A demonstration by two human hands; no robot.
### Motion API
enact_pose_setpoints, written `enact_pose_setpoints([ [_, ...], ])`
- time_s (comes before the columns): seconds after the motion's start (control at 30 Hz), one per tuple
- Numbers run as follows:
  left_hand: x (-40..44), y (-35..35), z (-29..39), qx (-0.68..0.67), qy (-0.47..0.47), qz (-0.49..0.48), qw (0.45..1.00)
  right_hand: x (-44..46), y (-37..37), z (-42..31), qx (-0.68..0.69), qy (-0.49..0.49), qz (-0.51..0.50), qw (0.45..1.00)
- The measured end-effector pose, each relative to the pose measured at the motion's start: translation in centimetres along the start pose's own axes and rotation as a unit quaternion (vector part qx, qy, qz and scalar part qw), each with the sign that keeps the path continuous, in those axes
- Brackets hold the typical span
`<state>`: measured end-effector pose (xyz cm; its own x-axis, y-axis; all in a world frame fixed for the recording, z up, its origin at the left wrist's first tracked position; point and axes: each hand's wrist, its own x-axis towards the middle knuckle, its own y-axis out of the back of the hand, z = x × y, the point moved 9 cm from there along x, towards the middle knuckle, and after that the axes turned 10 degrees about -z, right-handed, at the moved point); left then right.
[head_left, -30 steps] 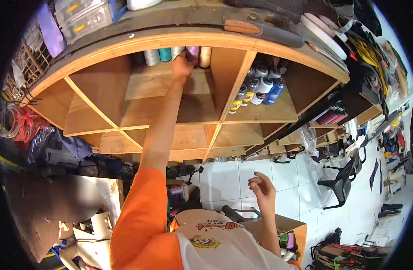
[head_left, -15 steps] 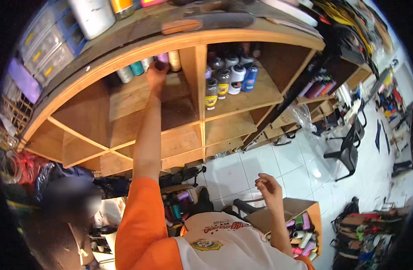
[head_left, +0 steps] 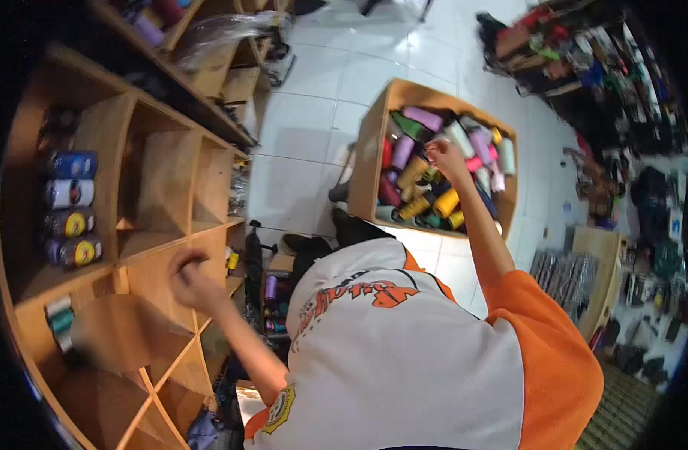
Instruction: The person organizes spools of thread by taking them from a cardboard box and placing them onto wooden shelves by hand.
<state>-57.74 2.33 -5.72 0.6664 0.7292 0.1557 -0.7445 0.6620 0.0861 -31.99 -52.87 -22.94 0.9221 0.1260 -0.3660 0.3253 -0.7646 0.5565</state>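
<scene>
My right hand (head_left: 447, 159) hangs over a cardboard box (head_left: 368, 169) full of thread spools, its fingers half curled and apart, nothing seen in them. Among the spools are a lilac spool (head_left: 423, 118), a yellow spool (head_left: 446, 202) and a white spool (head_left: 459, 139). On the other side, my left hand (head_left: 196, 281) is beside the wooden shelf (head_left: 153, 259), smeared by motion. Its fingers are curved with a gap showing and no object visible. A teal spool (head_left: 61, 321) and a white spool (head_left: 58, 305) stand in a shelf compartment, partly covered by a blurred patch.
Bottles stand in another compartment, among them a blue bottle (head_left: 75, 163). More spools lie in a container (head_left: 273, 300) near my feet. Clear plastic wrap (head_left: 228, 34) hangs by the far shelves. A heap of mixed goods (head_left: 561, 52) is across the tiled floor (head_left: 306, 142).
My view has swung right, toward the box. My left hand has come back from the shelf compartment, away from the purple spool it was at. My right hand has moved over the spools in the box.
</scene>
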Motion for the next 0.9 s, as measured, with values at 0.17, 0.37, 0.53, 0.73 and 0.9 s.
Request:
enact_pose_setpoints([
  [0.17, -6.3, -17.7, -0.3, -0.042, 0.056, -0.343, 0.937, -6.6, -0.6, 12.1, -0.246, -0.123, -0.185, 0.944],
  [0.37, -8.8, -24.4, -0.2, -0.008, 0.065, -0.457, 0.887, -12.2, -0.9, 8.2, -0.409, -0.037, -0.045, 0.911],
  [0.53, -10.7, -28.4, -0.8, -0.033, 0.083, -0.504, 0.859, -11.6, -0.3, 7.5, -0.423, 0.062, -0.001, 0.904],
  [0.73, -18.5, -33.0, -4.7, -0.086, 0.394, -0.609, 0.683, -14.9, 2.1, -4.9, -0.114, 0.230, 0.044, 0.966],
  [0.9, -21.7, -34.1, -5.9, -0.269, 0.506, -0.538, 0.618, -17.7, -1.2, -12.4, -0.009, 0.276, -0.076, 0.958],
])
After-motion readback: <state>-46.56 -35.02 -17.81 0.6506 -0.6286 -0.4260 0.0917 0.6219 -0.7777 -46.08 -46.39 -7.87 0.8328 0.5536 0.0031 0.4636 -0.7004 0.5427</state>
